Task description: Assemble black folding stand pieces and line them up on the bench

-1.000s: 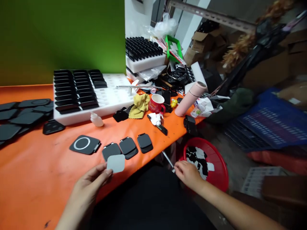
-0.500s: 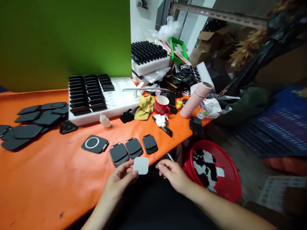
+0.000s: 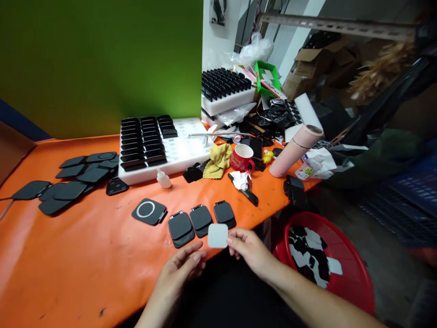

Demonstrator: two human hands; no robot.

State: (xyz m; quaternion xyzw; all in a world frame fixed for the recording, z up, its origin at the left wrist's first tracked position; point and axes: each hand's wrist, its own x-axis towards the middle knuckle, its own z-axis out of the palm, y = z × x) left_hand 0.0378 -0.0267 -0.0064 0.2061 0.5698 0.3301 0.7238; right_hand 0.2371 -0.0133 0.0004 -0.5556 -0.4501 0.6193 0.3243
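Pinched between the thumb and fingers of my right hand (image 3: 246,248) is a thin, pale square piece with rounded corners (image 3: 217,235), held at its right edge near the table's front edge. My left hand (image 3: 186,264) is just left of it, holding nothing, with thumb and fingers apart. Beyond the hands, three dark folded square pads (image 3: 180,228) lie in a row on the orange table (image 3: 85,259). Left of the row lies a dark pad with a white ring (image 3: 149,211).
A white foam tray (image 3: 136,177) holds rows of black pieces. More dark pads (image 3: 70,190) are piled at left. A small bottle (image 3: 164,179), yellow cloth (image 3: 218,160), red mug (image 3: 241,158) and pink flask (image 3: 295,151) stand behind. A red basin (image 3: 353,278) with scraps sits at right.
The pale square piece has passed from my left hand to my right. My left fingers have let go of it and spread. The whole view has shifted slightly.
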